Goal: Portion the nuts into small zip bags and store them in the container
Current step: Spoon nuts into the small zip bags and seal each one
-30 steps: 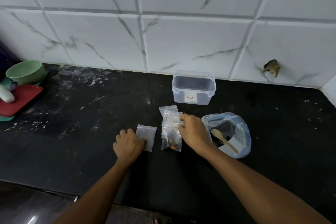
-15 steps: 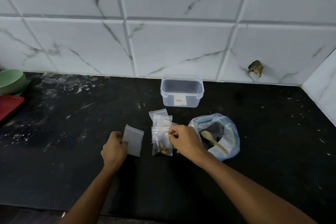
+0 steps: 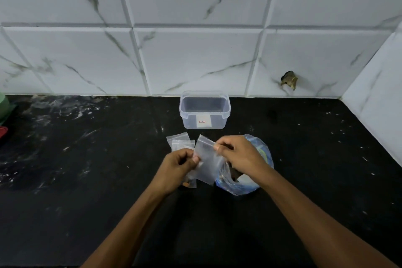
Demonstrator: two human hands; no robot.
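Clear empty zip bag (image 3: 206, 159), lifted off the worktop (image 3: 87, 180) since a second earlier, was pinched between left hand (image 3: 177, 167) and right hand (image 3: 239, 156), ready for opening and filling.

The only marking in view is a small white label (image 3: 204, 121) fixed to the front wall of the clear plastic container (image 3: 226, 108), which stands on the black countertop (image 3: 87, 180) near the tiled wall (image 3: 195, 50). The label carries a small rectangular mark with a red outline and dark characters inside it. The characters are too small and blurred to read. No brand name, number or sign can be read on the small zip bags (image 3: 207, 163), the large bag (image 3: 264, 154) or any other surface.
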